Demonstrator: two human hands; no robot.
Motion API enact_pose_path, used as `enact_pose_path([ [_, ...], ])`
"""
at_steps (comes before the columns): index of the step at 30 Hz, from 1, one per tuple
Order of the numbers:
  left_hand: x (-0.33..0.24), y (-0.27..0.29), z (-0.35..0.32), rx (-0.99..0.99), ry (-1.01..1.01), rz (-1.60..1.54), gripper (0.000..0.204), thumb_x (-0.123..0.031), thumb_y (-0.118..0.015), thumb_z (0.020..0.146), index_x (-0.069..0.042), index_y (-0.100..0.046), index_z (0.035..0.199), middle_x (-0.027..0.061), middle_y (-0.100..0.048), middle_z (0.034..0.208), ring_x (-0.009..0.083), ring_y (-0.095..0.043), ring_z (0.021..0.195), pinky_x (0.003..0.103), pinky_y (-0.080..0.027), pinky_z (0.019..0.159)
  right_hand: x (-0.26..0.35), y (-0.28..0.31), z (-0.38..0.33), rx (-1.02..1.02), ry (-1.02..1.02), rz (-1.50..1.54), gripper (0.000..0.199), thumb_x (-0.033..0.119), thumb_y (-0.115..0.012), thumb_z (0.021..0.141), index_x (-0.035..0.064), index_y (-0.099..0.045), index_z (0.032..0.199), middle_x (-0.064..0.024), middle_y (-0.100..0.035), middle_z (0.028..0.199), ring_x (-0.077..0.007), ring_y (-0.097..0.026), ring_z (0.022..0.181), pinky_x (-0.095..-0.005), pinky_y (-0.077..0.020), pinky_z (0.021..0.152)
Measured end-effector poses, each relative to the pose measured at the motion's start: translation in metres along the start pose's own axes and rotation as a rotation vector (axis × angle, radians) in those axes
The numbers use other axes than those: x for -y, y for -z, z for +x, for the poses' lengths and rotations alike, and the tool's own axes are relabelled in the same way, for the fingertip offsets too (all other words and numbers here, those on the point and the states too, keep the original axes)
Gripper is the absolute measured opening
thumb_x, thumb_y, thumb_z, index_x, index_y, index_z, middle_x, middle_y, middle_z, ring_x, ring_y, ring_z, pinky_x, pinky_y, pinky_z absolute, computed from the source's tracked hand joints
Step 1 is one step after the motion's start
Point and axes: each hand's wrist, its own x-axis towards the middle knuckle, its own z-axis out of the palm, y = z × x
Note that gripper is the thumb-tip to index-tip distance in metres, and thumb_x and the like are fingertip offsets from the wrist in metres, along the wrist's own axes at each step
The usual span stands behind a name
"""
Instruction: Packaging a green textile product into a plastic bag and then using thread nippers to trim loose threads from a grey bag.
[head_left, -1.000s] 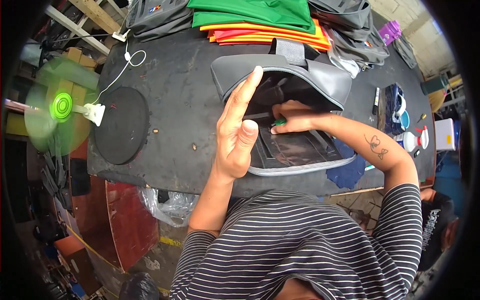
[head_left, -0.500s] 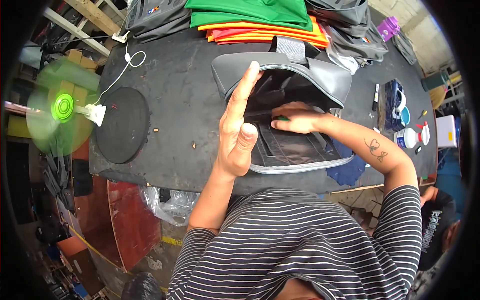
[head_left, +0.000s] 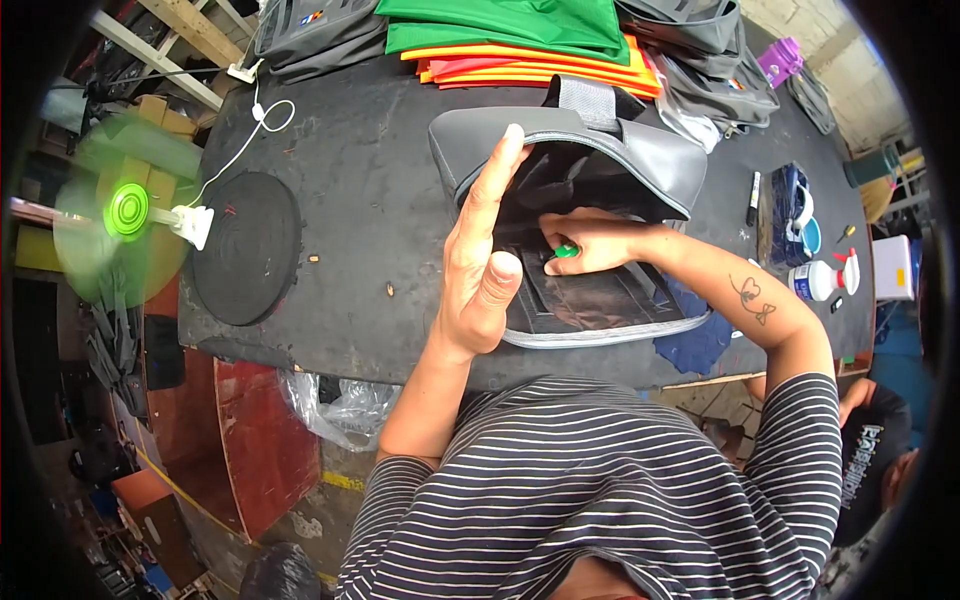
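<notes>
A grey backpack point(head_left: 660, 160) lies on the dark table with its zipped front unfolded toward me, showing a black lining point(head_left: 590, 300) with pockets. My left hand point(head_left: 474, 270) is upright at the left edge of the opening, palm turned to the bag, fingers stretched out and thumb apart; it holds nothing. Inside the opening, my right hand point(head_left: 600, 243) is closed around a small green object point(head_left: 567, 251). Only a bit of that object shows between thumb and fingers, too little to name its kind.
Green cloth point(head_left: 500, 30) lies over orange sheets point(head_left: 540, 70) at the back, between other grey bags point(head_left: 330, 45). A spinning fan point(head_left: 128, 212) and a round black disc point(head_left: 245, 250) are at left. A marker point(head_left: 753, 200), a spray bottle point(head_left: 815, 280) and a blue rag point(head_left: 690, 345) are at right.
My right hand has turned slightly inside the bag, and more of the green object shows. My left hand keeps its pose.
</notes>
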Motion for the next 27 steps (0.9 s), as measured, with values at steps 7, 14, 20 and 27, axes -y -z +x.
enact_pose_path([
  [7, -0.003, -0.001, 0.002, 0.005, 0.029, -0.008, 0.094, -0.068, -0.034, 0.087, 0.005, -0.02, 0.144, 0.0201, -0.028, 0.147, 0.0294, -0.033, 0.134, 0.04, -0.024, 0.11, -0.014, -0.007, 0.005, -0.037, 0.04, -0.087, 0.033, 0.031, -0.062, 0.074, 0.0027, -0.049, 0.083, -0.0196, -0.06, 0.073, -0.039, -0.06, 0.076, -0.0456, -0.0449, 0.065],
  [14, -0.004, -0.001, 0.001, -0.001, 0.028, -0.008, 0.095, -0.069, -0.034, 0.087, 0.006, -0.02, 0.143, 0.0207, -0.028, 0.146, 0.0295, -0.033, 0.134, 0.04, -0.024, 0.11, -0.002, -0.003, 0.005, -0.021, 0.019, -0.081, 0.032, 0.03, -0.061, 0.073, 0.0019, -0.049, 0.084, -0.0191, -0.06, 0.073, -0.039, -0.06, 0.075, -0.0454, -0.0453, 0.066],
  [20, -0.005, 0.0, 0.002, 0.002, 0.05, -0.011, 0.097, -0.071, -0.036, 0.085, 0.006, -0.02, 0.143, 0.0216, -0.03, 0.145, 0.0294, -0.034, 0.134, 0.041, -0.024, 0.11, -0.003, -0.004, 0.004, -0.053, 0.045, -0.09, 0.032, 0.029, -0.063, 0.073, 0.0021, -0.048, 0.083, -0.0178, -0.059, 0.071, -0.0382, -0.06, 0.073, -0.0448, -0.0452, 0.065],
  [27, -0.005, 0.0, 0.001, 0.003, 0.048, -0.005, 0.098, -0.07, -0.036, 0.085, 0.007, -0.02, 0.143, 0.0218, -0.031, 0.145, 0.0295, -0.034, 0.134, 0.041, -0.024, 0.11, -0.006, -0.006, 0.007, -0.036, 0.048, -0.085, 0.032, 0.031, -0.063, 0.074, 0.0028, -0.05, 0.083, -0.0179, -0.059, 0.07, -0.0385, -0.06, 0.073, -0.0451, -0.0449, 0.065],
])
